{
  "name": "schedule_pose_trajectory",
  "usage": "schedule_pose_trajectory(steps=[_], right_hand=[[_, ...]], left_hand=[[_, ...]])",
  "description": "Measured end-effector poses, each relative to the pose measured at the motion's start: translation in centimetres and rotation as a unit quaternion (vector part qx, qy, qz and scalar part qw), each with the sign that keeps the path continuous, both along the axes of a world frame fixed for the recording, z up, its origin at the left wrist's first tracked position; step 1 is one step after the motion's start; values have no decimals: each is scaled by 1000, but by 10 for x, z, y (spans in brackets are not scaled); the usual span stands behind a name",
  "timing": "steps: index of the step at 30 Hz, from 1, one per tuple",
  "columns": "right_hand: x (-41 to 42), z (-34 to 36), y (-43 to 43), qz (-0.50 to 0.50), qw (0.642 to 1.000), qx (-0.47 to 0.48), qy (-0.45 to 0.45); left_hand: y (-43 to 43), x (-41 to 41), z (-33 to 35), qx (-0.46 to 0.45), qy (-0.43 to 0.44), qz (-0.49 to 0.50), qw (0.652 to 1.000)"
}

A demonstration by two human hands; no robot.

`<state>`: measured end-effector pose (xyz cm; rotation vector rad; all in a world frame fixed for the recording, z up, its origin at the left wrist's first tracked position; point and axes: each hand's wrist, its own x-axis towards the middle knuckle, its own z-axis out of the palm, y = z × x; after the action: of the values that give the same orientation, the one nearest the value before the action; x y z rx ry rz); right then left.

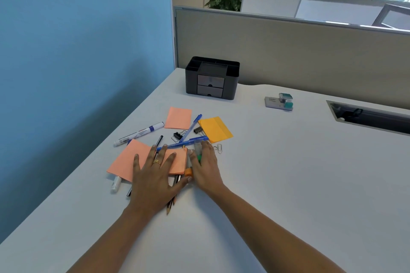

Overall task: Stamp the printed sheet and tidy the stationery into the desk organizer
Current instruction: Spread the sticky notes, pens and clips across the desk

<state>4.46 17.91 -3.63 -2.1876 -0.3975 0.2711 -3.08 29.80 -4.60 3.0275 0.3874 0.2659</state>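
**Fingers [154,154] of both hands lie over a stationery pile, organizer straight ahead**

White desk [288,184] fills the view, with a blue wall along its left edge and a grey partition along its far edge. Black desk organizer [212,77] stands in that far left corner, drawers facing the person. Grey and teal stamp [279,101] sits well to its right, near the far edge. No printed sheet is visible.

Left hand [153,175] lies flat, fingers straight and spread, pressing a salmon note pad [124,162] near the left edge. Right hand [206,168] is just beside it, fingers laid over a green highlighter [197,147], thumb by an orange cap [188,172]. Whether it grips or only presses cannot be told.

That highlighter's long axis points away from the person, toward the organizer, which lies almost directly beyond the right hand. That hand is likely the nearer one for carrying pens there, and for the stamp.

Around the hands lie:
- a yellow pad [215,128]
- a second salmon pad [178,117]
- a white marker [138,133]
- blue pens [192,127]
- pencils [170,206]
- binder clips [177,135]
- paper clips [218,148]
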Motion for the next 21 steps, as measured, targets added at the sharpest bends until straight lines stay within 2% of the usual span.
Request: schedule_pose_trajectory(steps=[8, 11, 13, 17, 21], right_hand=[[-8, -3, -15, -18, 997, 67, -14], [-14, -6, -28, -29, 997, 65, -33], [-12, -8, -36, -35, 998, 34, -49], [6, -3, -44, -53, 994, -89, -41], [12, -1, -40, 5, 987, -159, -28]], left_hand=[[-2, -4, 4, 4, 3, 11, 1000], [-2, -8, 5, -5, -1, 16, 1000], [-3, -11, 5, -10, -3, 21, 1000], [-7, -19, 5, -25, -10, 28, 999], [-10, -28, 4, -30, -3, 40, 999]])
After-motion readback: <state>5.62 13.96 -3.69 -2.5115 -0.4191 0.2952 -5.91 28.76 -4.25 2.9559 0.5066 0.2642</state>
